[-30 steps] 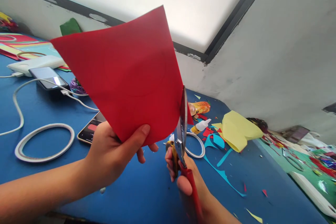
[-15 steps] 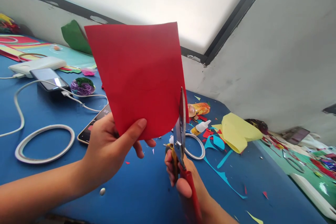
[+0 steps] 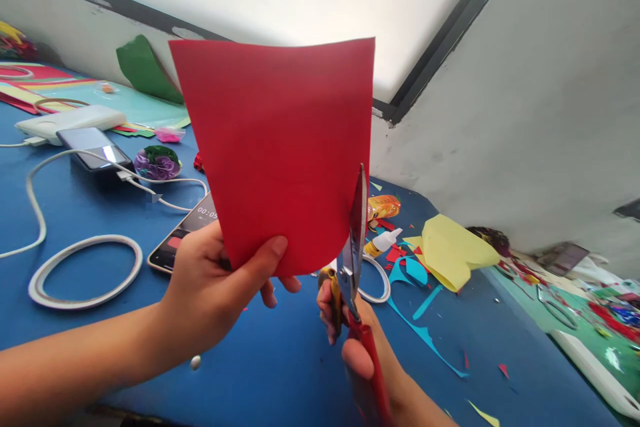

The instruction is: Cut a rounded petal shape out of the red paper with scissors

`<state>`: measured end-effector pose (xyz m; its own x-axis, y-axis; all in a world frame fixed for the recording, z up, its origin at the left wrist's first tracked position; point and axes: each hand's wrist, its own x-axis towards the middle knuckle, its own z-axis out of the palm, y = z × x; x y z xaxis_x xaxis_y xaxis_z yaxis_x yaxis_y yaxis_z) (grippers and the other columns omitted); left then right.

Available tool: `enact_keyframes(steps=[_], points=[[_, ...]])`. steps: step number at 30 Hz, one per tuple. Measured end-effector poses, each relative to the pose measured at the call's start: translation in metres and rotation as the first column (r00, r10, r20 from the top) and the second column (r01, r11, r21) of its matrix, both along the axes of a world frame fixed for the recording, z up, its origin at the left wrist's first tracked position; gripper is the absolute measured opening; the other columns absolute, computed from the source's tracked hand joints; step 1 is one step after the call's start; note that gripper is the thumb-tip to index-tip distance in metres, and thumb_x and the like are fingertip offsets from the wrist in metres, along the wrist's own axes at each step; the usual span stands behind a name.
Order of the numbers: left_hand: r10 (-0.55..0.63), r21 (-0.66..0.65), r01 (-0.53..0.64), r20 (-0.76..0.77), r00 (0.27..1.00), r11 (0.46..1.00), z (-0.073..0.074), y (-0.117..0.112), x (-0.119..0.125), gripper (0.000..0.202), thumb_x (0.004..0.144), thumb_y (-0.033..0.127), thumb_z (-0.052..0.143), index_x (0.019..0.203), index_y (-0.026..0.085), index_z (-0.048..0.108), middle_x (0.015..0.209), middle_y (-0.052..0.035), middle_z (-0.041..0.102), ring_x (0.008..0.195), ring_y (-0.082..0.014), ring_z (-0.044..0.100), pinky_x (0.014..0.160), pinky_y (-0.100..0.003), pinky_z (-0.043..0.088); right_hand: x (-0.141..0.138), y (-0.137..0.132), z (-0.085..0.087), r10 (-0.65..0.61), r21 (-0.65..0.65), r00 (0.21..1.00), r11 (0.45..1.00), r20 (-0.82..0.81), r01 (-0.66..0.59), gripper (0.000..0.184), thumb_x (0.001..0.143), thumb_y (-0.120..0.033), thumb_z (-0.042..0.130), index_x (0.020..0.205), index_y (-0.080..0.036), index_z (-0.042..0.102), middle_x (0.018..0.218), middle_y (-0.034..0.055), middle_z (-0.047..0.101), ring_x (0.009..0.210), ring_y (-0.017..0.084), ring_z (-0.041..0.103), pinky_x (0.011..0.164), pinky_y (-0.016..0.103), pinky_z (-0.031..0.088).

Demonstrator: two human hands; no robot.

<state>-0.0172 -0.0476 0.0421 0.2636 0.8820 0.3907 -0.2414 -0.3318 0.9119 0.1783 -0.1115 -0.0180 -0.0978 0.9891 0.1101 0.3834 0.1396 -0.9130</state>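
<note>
A sheet of red paper [image 3: 280,140] is held upright in front of me, its lower right corner cut to a curve. My left hand [image 3: 225,273] pinches its lower left corner, thumb in front and fingers behind. Around the handles of a pair of scissors [image 3: 356,247], one red and one yellowish, my right hand [image 3: 357,340] is closed. The blades point upward at the paper's right edge, one of them in front of the sheet. How far the blades are parted is hard to tell.
On the blue table [image 3: 270,367] lie white tape rolls [image 3: 135,273], a phone [image 3: 165,253], cables, a glue bottle [image 3: 384,241], an orange-labelled bottle [image 3: 385,205], yellow paper [image 3: 455,250] and blue scraps [image 3: 425,333]. A purple paper flower [image 3: 157,165] sits to the left.
The red paper and the scissors have shifted slightly right. The sheet has turned to face me more squarely. Both hands keep their hold.
</note>
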Motion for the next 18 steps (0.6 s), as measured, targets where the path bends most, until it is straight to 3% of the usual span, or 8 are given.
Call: enact_keyframes(steps=[6,12,18], points=[[0.020,-0.012,-0.020,0.021,1.000,1.000,-0.0026,0.0037,-0.0010,0.018,0.087,0.024,0.061,0.070,0.023,0.065,0.057,0.0062,0.070,0.039,-0.0090,0.060,0.036,-0.015,0.050,0.0000,-0.0005,-0.0009,0.006,-0.013,1.000,1.000,0.010,-0.006,0.063,0.070,-0.083,0.045,0.088,-0.022,0.046,0.073,-0.0002,0.047,0.056,0.014,0.045,0.048,0.027,0.042],[0.085,-0.002,-0.085,0.067,0.994,0.996,0.0007,0.0059,-0.0012,0.016,0.085,0.015,0.060,0.071,0.022,0.063,0.055,0.0067,0.070,0.037,-0.0098,0.060,0.034,-0.015,0.050,0.0020,-0.0009,0.0002,0.018,-0.017,1.000,1.000,0.026,-0.017,0.064,0.067,-0.083,0.049,0.089,-0.023,0.047,0.077,0.0009,0.050,0.058,0.014,0.046,0.049,0.026,0.044],[0.185,0.090,-0.182,-0.031,0.982,0.979,0.0011,0.0050,-0.0016,0.019,0.082,0.016,0.062,0.064,0.021,0.061,0.051,0.0068,0.068,0.037,-0.0094,0.060,0.035,-0.015,0.049,0.0018,-0.0010,0.0003,0.015,-0.020,0.999,1.000,0.033,-0.014,0.067,0.065,-0.084,0.049,0.092,-0.023,0.049,0.075,0.0009,0.049,0.060,0.016,0.048,0.051,0.028,0.045]])
